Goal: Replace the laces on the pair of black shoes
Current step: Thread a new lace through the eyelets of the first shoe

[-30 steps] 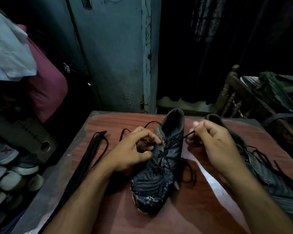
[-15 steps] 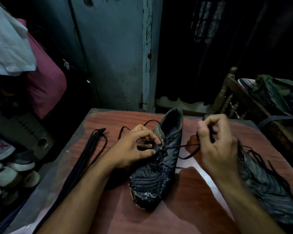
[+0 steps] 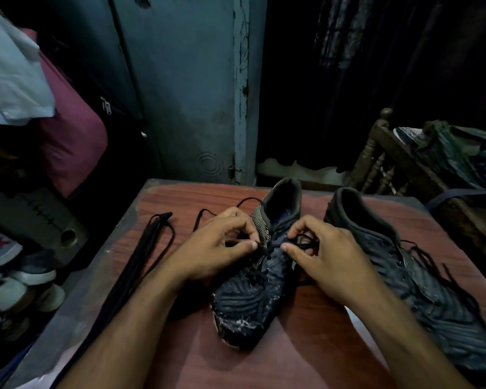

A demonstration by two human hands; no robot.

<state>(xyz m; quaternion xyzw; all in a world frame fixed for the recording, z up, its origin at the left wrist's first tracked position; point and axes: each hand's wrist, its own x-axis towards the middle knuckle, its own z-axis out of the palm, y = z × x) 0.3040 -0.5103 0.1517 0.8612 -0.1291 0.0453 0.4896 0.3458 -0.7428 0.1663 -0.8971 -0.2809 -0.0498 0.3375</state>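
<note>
The shoe [image 3: 253,279] being laced lies at centre frame on the tabletop [image 3: 306,355], long axis running toe-near to heel-far. The left hand [image 3: 216,248] pinches the lace [image 3: 260,272] at the left eyelet row; the right hand [image 3: 326,254] pinches a lace loop directly opposite. Both hands are equally near. The second shoe [image 3: 421,279] lies at right; spare laces [image 3: 141,259] lie at left.

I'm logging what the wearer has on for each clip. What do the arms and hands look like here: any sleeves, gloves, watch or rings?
Both forearms are bare up to the frame edge, with no sleeves showing. The left hand and the right hand wear no gloves; no watch, bracelet or ring is visible in the dim light.
</note>
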